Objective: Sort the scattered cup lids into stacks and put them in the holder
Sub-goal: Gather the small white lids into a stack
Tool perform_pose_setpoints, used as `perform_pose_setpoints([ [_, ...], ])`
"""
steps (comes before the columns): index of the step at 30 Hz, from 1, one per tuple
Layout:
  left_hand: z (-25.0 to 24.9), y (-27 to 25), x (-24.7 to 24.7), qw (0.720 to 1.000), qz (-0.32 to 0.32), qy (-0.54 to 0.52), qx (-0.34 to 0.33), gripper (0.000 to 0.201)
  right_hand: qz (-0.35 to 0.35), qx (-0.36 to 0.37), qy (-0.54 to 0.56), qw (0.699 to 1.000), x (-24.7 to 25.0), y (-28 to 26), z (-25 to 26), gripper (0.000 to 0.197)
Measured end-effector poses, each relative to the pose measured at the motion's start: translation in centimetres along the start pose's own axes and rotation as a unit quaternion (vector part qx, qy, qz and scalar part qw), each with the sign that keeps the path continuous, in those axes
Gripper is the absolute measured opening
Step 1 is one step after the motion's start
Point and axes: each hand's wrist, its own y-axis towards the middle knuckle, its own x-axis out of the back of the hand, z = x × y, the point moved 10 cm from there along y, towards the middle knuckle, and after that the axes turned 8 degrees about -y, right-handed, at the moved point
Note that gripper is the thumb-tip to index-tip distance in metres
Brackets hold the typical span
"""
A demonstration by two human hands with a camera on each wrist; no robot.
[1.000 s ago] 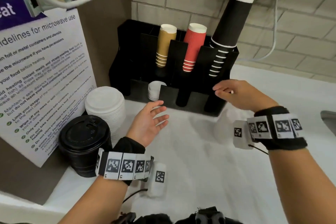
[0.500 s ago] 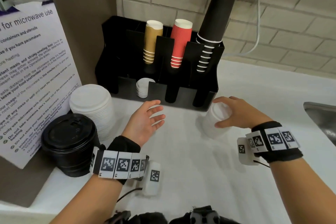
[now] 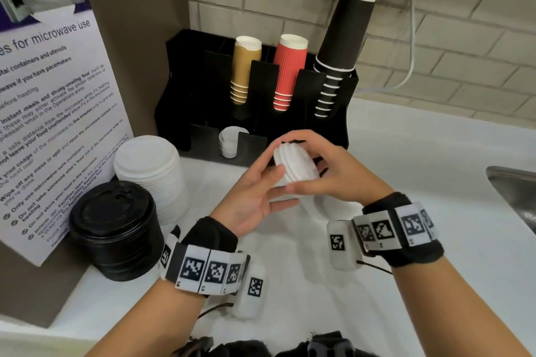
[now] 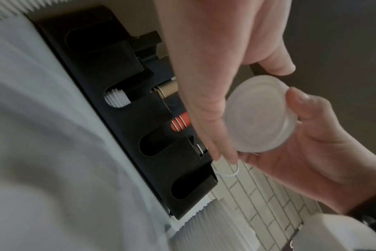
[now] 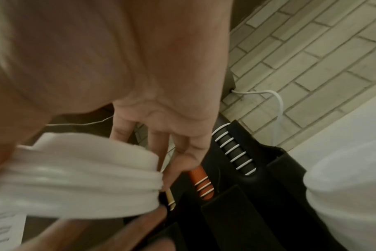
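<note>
A short stack of small white lids (image 3: 295, 165) is held on its side above the counter, just in front of the black holder (image 3: 252, 143). My right hand (image 3: 327, 162) grips this stack from the right, thumb under it. My left hand (image 3: 261, 191) is open, its thumb and straight fingers touching the stack's left side. In the left wrist view the stack's flat face (image 4: 260, 115) shows between both hands. The right wrist view shows the lids' ribbed rims (image 5: 75, 178). Several small white lids (image 3: 230, 142) sit in a front slot of the holder.
More white lids (image 3: 330, 206) stand on the counter under my right hand. A tall stack of large white lids (image 3: 150, 171) and one of black lids (image 3: 116, 226) stand left by the microwave sign (image 3: 52, 124). Paper cups (image 3: 290, 72) fill the holder's back. A sink (image 3: 516, 191) lies right.
My right hand gripped white lids on the counter, then lifted them left and tipped them sideways. My left hand rose to meet the stack.
</note>
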Motion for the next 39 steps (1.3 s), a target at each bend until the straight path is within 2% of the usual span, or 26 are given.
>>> perform_pose_setpoints([
  [4, -1.1, -0.4, 0.3, 0.999, -0.011, -0.013, -0.036, 0.073, 0.012, -0.008, 0.041, 0.999, -0.8, 0.5, 0.5, 0.063],
  [8, -1.4, -0.9, 0.4, 1.000, 0.001, -0.007, -0.029, 0.083, 0.040, 0.005, 0.048, 0.998, -0.8, 0.6, 1.2, 0.060],
  [12, -1.4, -1.0, 0.8, 1.000, -0.008, 0.004, -0.013, 0.078, 0.063, 0.004, 0.031, 0.998, -1.1, 0.8, 1.3, 0.060],
  [16, -1.4, -1.2, 0.9, 1.000, -0.020, -0.015, -0.014, 0.094, 0.063, 0.011, 0.027, 0.998, -1.2, 1.0, 1.5, 0.060],
  [22, -1.8, -1.2, 1.0, 0.999, -0.015, -0.039, -0.022, 0.074, 0.050, 0.004, 0.056, 0.997, -1.2, 1.2, 1.5, 0.063],
  [26, -2.3, -1.2, 1.3, 0.997, -0.028, -0.059, -0.030, 0.083, 0.056, -0.002, 0.057, 0.997, -1.5, 1.3, 1.1, 0.070],
  [29, -2.2, -1.2, 1.7, 0.996, -0.051, -0.067, -0.023, 0.074, 0.060, -0.004, 0.029, 0.998, -1.6, 1.4, 0.8, 0.081],
  [33, -1.6, -1.1, 1.9, 0.996, -0.058, -0.067, 0.008, 0.068, 0.048, 0.008, -0.015, 0.999, -1.6, 1.8, 0.9, 0.079],
  [39, -1.8, -1.1, 2.1, 0.994, -0.066, -0.082, 0.011, 0.069, 0.047, 0.027, -0.069, 0.996, -1.8, 3.0, 1.5, 0.075],
])
